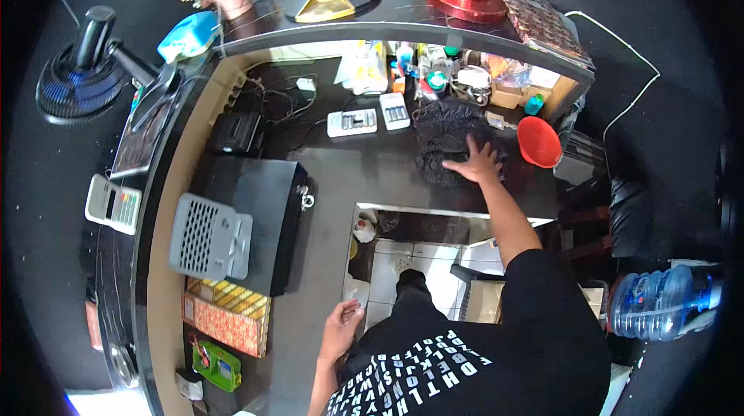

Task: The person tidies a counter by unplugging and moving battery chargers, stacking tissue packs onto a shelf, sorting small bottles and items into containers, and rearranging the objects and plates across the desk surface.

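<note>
A dark, fluffy bundle of cloth [449,133] lies on the black desk, left of a red bowl [539,142]. On its right part rests my right hand [479,164], fingers spread over the cloth. Low in the view, my left hand [342,328] is near the desk's inner edge, its fingers curled loosely; whether anything is between them cannot be made out. Two white battery chargers [352,123] with batteries lie left of the cloth.
Bottles and small boxes [508,94] crowd the desk's back. A black box [263,222] bears a grey plastic holder [203,238]. Nearby are a green tray [217,366], patterned boxes [225,319] and a calculator [113,204]. A water bottle [655,304] lies at right.
</note>
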Demonstrator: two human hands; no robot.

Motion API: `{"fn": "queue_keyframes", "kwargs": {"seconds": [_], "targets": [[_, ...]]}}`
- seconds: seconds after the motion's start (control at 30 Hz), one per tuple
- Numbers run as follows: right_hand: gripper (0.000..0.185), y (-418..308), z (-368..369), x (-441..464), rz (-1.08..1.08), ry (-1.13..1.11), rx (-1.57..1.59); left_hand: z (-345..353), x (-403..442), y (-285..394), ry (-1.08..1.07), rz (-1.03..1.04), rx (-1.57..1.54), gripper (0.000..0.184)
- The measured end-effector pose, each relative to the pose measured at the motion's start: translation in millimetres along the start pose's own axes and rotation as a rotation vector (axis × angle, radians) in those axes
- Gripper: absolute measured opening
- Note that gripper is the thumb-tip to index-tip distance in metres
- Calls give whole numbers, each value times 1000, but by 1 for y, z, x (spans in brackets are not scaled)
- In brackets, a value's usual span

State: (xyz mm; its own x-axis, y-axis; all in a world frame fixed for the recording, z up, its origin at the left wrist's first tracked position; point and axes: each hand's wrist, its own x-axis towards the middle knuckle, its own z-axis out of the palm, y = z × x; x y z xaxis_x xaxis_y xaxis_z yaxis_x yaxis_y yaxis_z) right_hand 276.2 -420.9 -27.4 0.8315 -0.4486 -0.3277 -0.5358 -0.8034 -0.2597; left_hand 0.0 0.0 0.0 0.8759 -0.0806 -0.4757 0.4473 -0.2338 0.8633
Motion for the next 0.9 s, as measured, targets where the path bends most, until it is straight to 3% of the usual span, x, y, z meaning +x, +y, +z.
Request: {"fn": "queue_keyframes", "kwargs": {"seconds": [0.03, 0.07, 0.1, 0.17, 0.27, 0.33, 0.43, 0.53, 0.63, 0.73, 0.8, 0.87, 0.9], "targets": [[111, 1, 24, -21, -2, -82, -1, -11, -12, 9, -27, -16, 29, 38], [96, -2, 48, -47, -17, 25, 21, -20, -21, 17, -56, -33, 58, 38], [71, 10, -13, 69, -128, 416, 10, 51, 95, 54, -83, 117, -7, 37], [40, 29, 26, 59, -346, 600, 54, 50, 99, 66, -104, 95, 40, 37], [25, 36, 44, 44, -456, 665, 205, 58, 118, 94, -144, 125, 99, 36], [23, 25, 39, 28, -570, 689, 340, 68, 138, 113, -187, 158, 79, 38], [23, -3, 27, -14, -677, 619, 467, 78, 180, 123, -232, 19, 33, 50], [21, -33, 35, -39, -712, 563, 574, 96, 216, 135, -90, -44, -146, 69], [19, -59, 41, -59, -654, 459, 670, 110, 246, 165, 51, -288, -376, 81], [19, -75, 44, -80, -606, 347, 744, 115, 263, 186, -74, -340, -493, 73], [25, -80, 37, -87, -575, 213, 765, 118, 275, 175, 23, -172, -376, 60], [31, -77, 28, -86, -553, 239, 781, 114, 282, 161, 114, -90, -314, 38], [35, -72, 26, -84, -539, 250, 789, 109, 279, 156, 97, -49, -273, 37]]}}
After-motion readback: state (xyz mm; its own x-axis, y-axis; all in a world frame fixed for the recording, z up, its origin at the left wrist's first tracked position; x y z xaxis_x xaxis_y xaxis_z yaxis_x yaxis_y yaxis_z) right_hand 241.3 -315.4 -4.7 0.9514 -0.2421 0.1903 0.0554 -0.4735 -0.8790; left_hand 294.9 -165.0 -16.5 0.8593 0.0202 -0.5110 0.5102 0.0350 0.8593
